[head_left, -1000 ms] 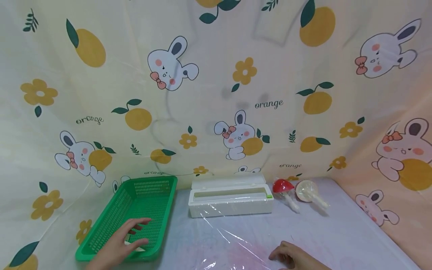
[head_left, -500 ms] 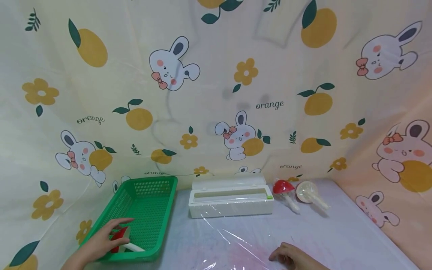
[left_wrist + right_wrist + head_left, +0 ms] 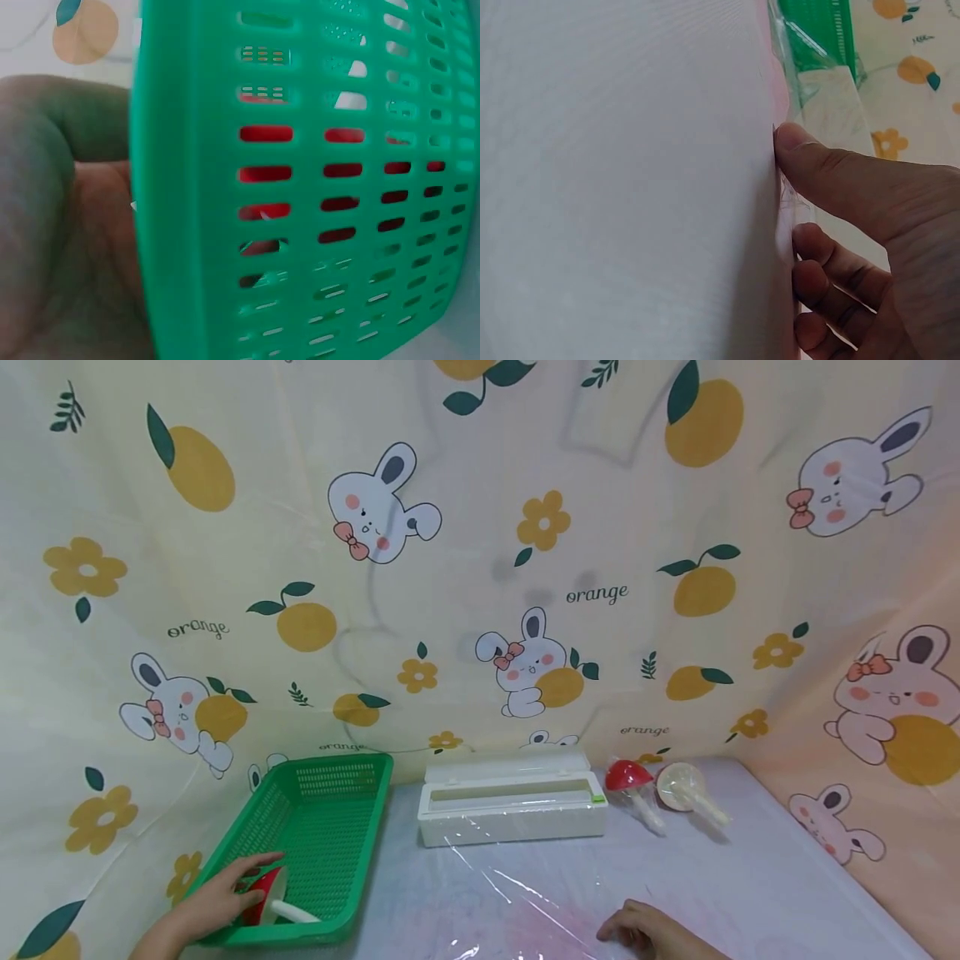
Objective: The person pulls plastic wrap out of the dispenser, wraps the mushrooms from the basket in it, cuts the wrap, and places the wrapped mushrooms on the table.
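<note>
In the head view, a toy mushroom [image 3: 296, 912] with a red cap and white stem lies in the near end of a green plastic basket [image 3: 367, 852]. My left hand [image 3: 213, 902] grips its cap, fingers over the top and thumb at the near side. In the left wrist view, the red cap [image 3: 266, 174] shows through the slots of the basket wall. Clear plastic film [image 3: 495, 885] stretches from a white dispenser box [image 3: 513, 822] toward me. By the film's right edge my right hand [image 3: 660, 935] rests, its fingers loosely bent; thumb and fingertips are apart in the right wrist view.
Two more toy mushrooms lie right of the box, both wrapped in film: a red-capped one [image 3: 633, 789] and one with its pale underside [image 3: 682, 787] showing. A patterned cloth [image 3: 465, 568] hangs behind the table [image 3: 787, 877].
My left hand has moved left and down inside the basket and now has hold of the mushroom's cap, which has come into sight. The right hand stays in place.
</note>
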A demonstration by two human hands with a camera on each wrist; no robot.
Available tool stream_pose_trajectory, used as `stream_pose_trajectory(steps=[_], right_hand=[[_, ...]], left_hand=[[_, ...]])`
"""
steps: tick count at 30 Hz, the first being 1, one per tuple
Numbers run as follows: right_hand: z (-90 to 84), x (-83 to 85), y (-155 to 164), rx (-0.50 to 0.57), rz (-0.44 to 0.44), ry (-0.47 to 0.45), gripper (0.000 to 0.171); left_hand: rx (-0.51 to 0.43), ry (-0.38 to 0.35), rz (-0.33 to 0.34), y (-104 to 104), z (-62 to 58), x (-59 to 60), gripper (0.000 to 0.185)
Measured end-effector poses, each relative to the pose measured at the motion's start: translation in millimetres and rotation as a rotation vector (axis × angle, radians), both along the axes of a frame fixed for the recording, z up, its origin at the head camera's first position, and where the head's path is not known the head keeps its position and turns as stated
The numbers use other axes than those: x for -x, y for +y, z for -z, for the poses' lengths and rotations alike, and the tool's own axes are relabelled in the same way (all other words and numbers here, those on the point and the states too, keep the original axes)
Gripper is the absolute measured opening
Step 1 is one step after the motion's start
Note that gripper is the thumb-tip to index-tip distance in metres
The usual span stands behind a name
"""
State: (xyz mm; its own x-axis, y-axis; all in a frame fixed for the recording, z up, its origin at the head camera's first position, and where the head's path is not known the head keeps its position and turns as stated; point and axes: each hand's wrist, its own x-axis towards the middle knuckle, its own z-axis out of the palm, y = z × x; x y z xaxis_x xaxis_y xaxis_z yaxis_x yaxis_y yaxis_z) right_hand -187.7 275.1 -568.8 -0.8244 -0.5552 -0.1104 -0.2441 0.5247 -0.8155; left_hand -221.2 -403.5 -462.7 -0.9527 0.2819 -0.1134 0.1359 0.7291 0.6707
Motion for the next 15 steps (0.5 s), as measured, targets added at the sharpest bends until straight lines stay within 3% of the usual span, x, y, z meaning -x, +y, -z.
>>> stream_pose_trajectory(steps=[7,15], right_hand=[[0.5,0.3,-0.2,-0.002,0.002,0.008,0.034],[-0.5,-0.4,-0.4,0.002,0.005,-0.010,0.035]], left_hand=[[-0.016,-0.068,-0.049,-4.0,3.6,2.1,0.054],[-0.008,-0.145,-0.059,-2.8,8.4,3.7,0.065]])
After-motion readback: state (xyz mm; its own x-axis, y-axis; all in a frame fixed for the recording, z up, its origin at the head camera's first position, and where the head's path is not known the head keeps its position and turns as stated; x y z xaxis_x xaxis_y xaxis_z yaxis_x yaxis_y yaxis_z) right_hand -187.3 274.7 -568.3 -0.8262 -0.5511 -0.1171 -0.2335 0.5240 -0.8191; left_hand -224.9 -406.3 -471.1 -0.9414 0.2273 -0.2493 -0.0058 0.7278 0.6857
